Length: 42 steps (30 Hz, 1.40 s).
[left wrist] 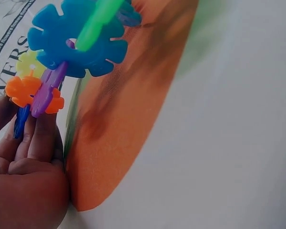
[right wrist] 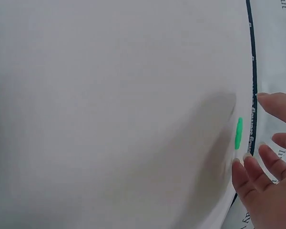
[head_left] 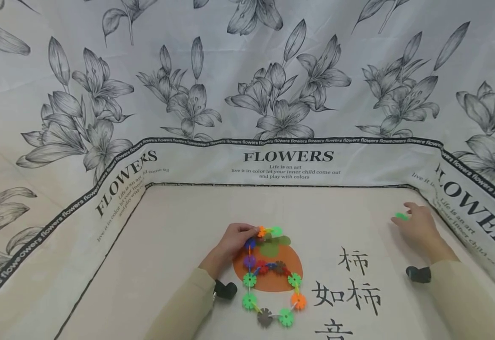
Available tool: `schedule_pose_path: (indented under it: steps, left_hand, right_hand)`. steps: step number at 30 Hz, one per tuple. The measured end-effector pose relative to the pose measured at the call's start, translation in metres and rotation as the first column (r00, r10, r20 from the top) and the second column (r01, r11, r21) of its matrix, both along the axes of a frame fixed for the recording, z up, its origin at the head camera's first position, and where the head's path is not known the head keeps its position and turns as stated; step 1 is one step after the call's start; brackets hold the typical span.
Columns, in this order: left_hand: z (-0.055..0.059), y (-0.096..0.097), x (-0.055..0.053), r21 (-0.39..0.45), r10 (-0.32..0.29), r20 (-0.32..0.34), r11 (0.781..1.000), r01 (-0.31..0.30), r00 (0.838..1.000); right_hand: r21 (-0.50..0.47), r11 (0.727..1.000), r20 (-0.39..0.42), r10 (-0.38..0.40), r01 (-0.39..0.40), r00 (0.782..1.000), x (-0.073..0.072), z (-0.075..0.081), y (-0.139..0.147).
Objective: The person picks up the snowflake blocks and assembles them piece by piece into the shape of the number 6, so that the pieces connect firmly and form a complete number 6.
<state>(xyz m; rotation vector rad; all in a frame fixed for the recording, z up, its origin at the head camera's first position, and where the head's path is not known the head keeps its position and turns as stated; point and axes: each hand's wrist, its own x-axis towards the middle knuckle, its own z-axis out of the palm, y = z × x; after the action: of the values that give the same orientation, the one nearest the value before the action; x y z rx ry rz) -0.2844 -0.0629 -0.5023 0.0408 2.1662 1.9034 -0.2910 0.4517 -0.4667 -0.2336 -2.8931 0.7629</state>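
My left hand (head_left: pixel 233 242) pinches the upper end of a chain of linked plastic snowflake discs (head_left: pixel 249 300), between thumb and fingers. The discs are green, orange, blue, purple, red and brown, and the chain hangs in a loop toward the front. Up close in the left wrist view, an orange disc (left wrist: pixel 23 90) sits at the fingertips, with a larger-looking blue disc (left wrist: pixel 78 40) beyond. Far off to the right, my right hand (head_left: pixel 419 229) reaches with loosely bent, spread fingers toward a single green disc (head_left: pixel 401 216). In the right wrist view a gap shows between this green disc (right wrist: pixel 239 133) and the fingertips.
Beneath the chain, the pale cloth (head_left: pixel 179 212) carries a printed orange persimmon (head_left: pixel 273 278) with green leaves. Black printed characters (head_left: pixel 347 293) lie right of it. A raised fabric border (head_left: pixel 290 163) lettered FLOWERS runs along the back and sides, close beside the right hand.
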Motion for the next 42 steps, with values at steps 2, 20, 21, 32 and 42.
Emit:
schedule_pose_path:
  steps: [2, 20, 21, 32, 42]
  left_hand:
    - [0.001, 0.000, -0.001, -0.009, 0.004, 0.008, 1.000, -0.004, 1.000]
    - [0.004, 0.004, 0.002, 0.012, -0.017, 0.005, 1.000, 0.017, 1.000]
    - [0.004, 0.004, 0.002, 0.017, -0.016, 0.002, 1.000, 0.016, 1.000]
    - [0.004, 0.005, 0.003, 0.013, -0.007, 0.010, 1.000, 0.007, 1.000]
    - [0.002, 0.001, -0.001, -0.015, 0.015, 0.006, 1.000, -0.015, 1.000]
  right_hand:
    - [-0.012, 1.000, 0.033, -0.023, 0.023, 0.999, -0.001, -0.002, 0.007]
    - [-0.060, 0.983, 0.123, -0.165, 0.173, 0.979, 0.006, -0.011, 0.025]
    - [-0.066, 0.981, 0.127, -0.172, 0.181, 0.977, 0.006, -0.011, 0.025]
    - [-0.134, 0.976, 0.104, -0.158, 0.171, 0.982, 0.008, -0.006, 0.021]
    - [-0.172, 0.980, 0.040, 0.111, -0.103, 0.993, 0.014, 0.005, -0.021]
